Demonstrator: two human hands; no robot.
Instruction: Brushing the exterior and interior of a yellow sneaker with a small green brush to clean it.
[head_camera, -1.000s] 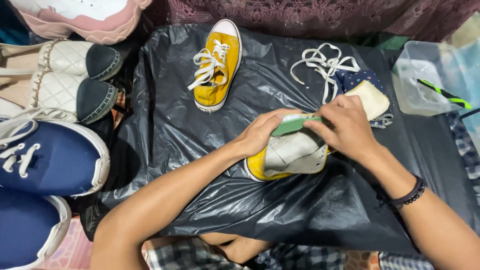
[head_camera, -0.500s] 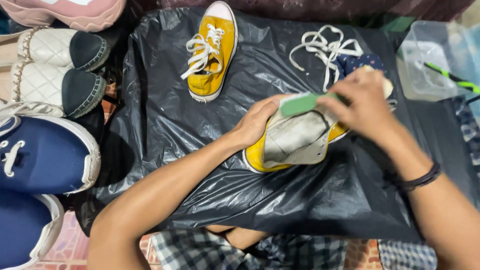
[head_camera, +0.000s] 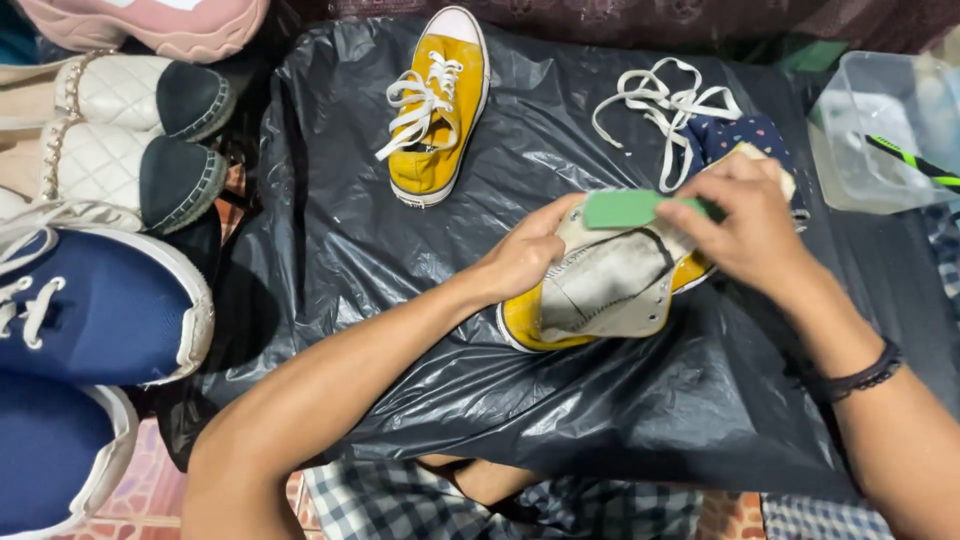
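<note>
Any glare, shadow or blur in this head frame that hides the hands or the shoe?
Head view: soft glare streaks on the black plastic sheet; left hand, right hand, green brush and the held yellow shoe look sharp; the clear tub looks hazy.

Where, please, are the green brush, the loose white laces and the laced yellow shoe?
green brush (head_camera: 625, 209), head view, on its flat back.
loose white laces (head_camera: 662, 101), head view, on the tangled middle.
laced yellow shoe (head_camera: 438, 120), head view, on its tongue.
</note>
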